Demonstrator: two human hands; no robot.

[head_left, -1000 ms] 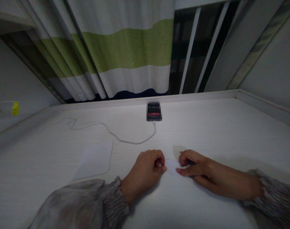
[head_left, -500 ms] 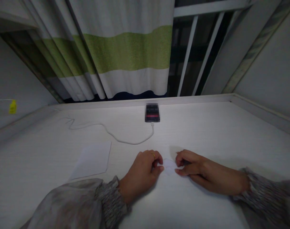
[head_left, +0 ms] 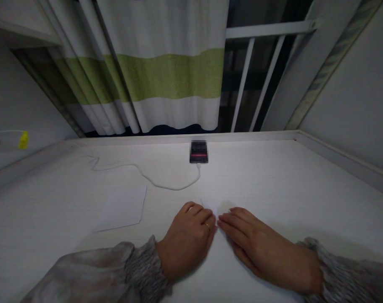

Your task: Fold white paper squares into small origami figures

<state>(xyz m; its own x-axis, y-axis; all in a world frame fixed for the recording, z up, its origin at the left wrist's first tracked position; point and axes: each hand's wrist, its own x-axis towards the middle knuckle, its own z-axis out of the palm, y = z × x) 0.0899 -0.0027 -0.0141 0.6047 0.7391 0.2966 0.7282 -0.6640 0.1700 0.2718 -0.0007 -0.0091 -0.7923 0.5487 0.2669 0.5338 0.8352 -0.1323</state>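
Observation:
A small piece of white folded paper (head_left: 210,205) lies on the white tabletop, largely covered by my fingers. My left hand (head_left: 189,240), with a gold ring on one finger, curls over the paper, its fingertips closed on it. From the other side comes my right hand (head_left: 257,244), fingers pressed together and thumb tucked below, the tips at the paper's right edge. The two sets of fingertips nearly meet. How the folds run beneath them is hidden.
Flat white sheets (head_left: 123,208) lie to the left of my hands. Farther back, a dark phone-like device (head_left: 199,152), blurred out, is joined to a white cable (head_left: 166,187) that winds left. A striped curtain (head_left: 169,75) and white window bars (head_left: 243,84) stand behind the raised table edge.
Both hands have turned palm-down and drawn closer together over the folded paper, covering more of it. The view has tilted up slightly. The sheets and the device stay in place.

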